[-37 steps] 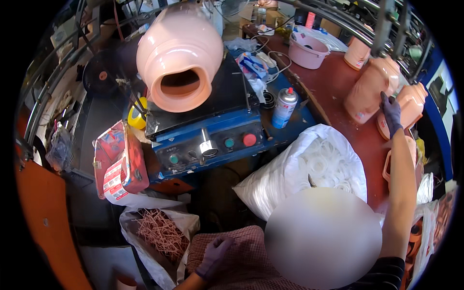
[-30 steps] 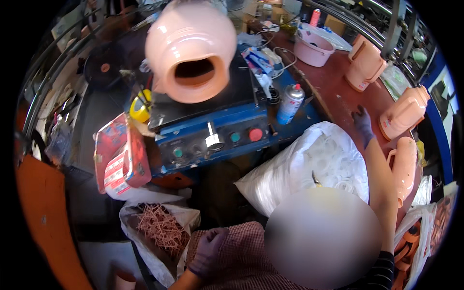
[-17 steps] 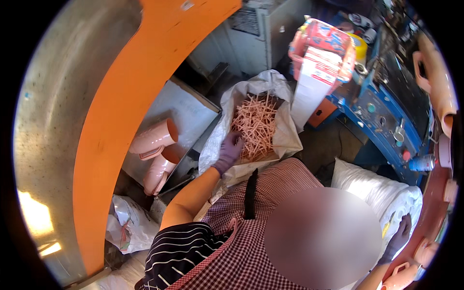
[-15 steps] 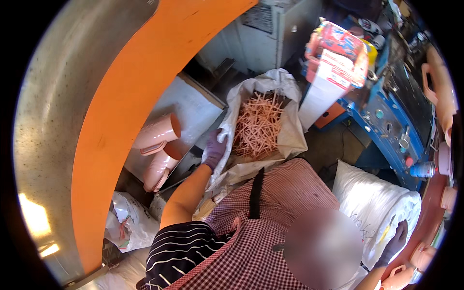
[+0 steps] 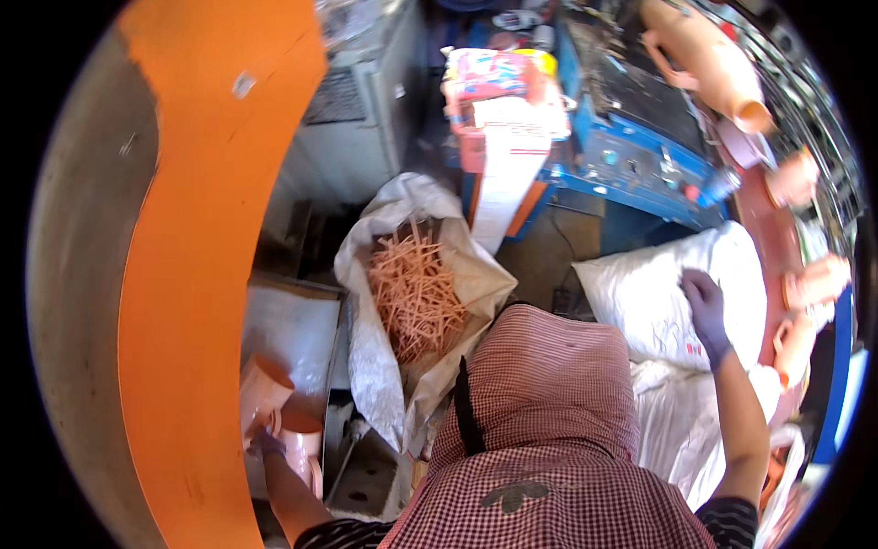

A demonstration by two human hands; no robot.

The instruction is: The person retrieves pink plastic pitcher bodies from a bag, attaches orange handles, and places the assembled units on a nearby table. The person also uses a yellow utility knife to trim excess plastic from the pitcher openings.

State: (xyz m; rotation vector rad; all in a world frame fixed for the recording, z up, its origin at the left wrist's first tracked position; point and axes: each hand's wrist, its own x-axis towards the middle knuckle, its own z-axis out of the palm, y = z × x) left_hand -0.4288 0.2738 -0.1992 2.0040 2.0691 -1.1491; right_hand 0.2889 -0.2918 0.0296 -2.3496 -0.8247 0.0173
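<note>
My left hand, in a greyish-purple glove, is at the lower left, against the handle side of a pink plastic jug. Its fingers are small and blurred, so their grip on the handle is unclear. A second pink jug stands right beside it, its round mouth showing. On the right, my gloved right hand hovers over or rests on a stuffed white sack, fingers extended and holding nothing. Between my arms, an open white woven sack contains many thin pink plastic strips.
An orange curved machine panel rises close on my left. Ahead stand a pink basket with a long white carton and a blue machine frame. More pink jugs line a reddish ledge at right.
My left hand has left the rim of the open sack and moved to the pink jugs. My right hand has come forward over the stuffed white sack. The whole view has turned right.
</note>
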